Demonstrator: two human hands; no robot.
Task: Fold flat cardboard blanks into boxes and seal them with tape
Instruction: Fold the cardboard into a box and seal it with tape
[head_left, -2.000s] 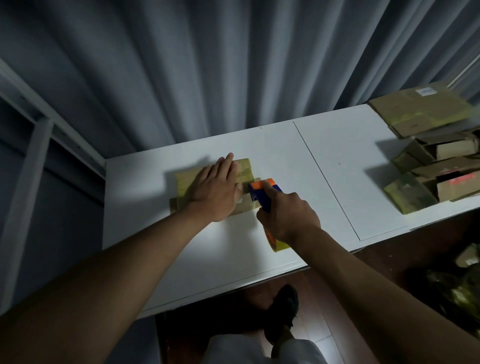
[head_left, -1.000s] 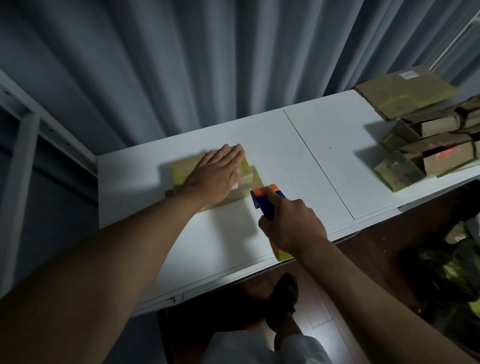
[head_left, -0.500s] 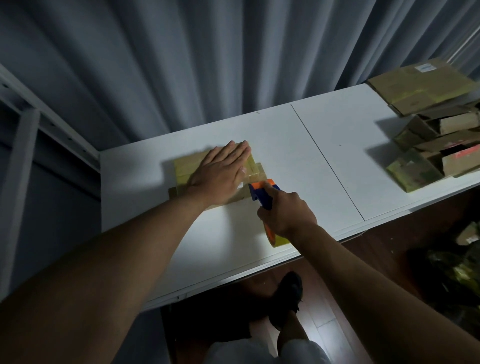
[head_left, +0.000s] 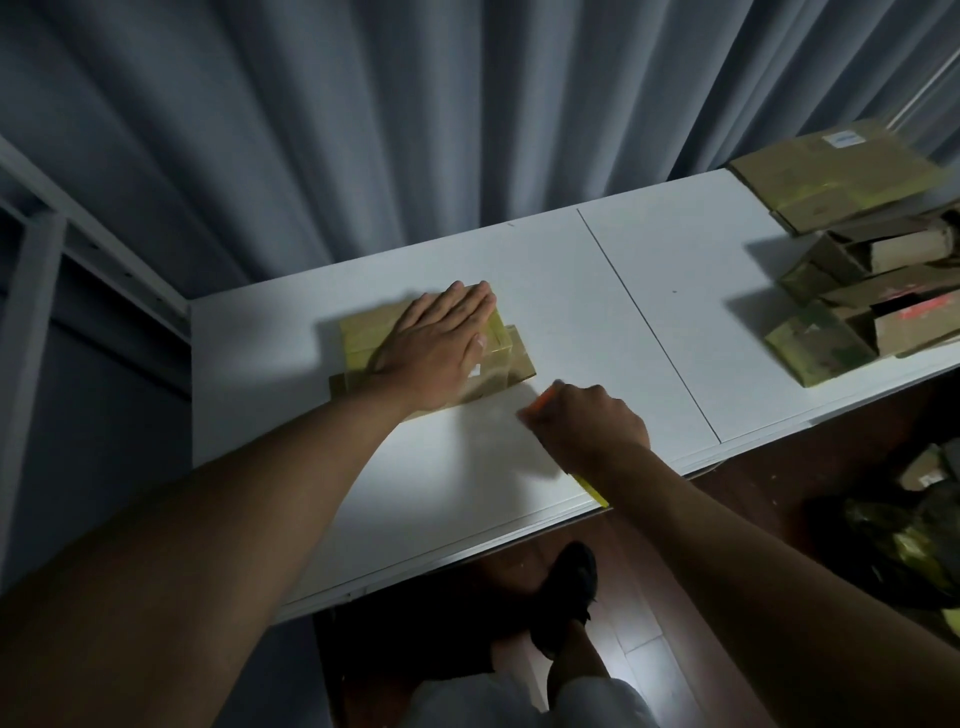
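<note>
Box sits centre-left of frame on the white table, flaps already folded down, yellowish tape visible across its top. Long axis runs lower left to upper right.

Left hand lies flat on the box, fingers straight and together, pressing it to the table; nothing clasped.

Right hand is just below and right of the box, apart from it, blurred. Grip is closed round a tape dispenser: orange tip shows at the knuckles, a yellow end pokes out below the wrist near the table edge.

Key relation: box's near right corner lies up and left of the dispenser tip, close by. Right hand is the nearer working hand; a taping or cutting stroke would likely run along that axis.

More cardboard boxes are stacked at the right edge of frame, well apart.
</note>
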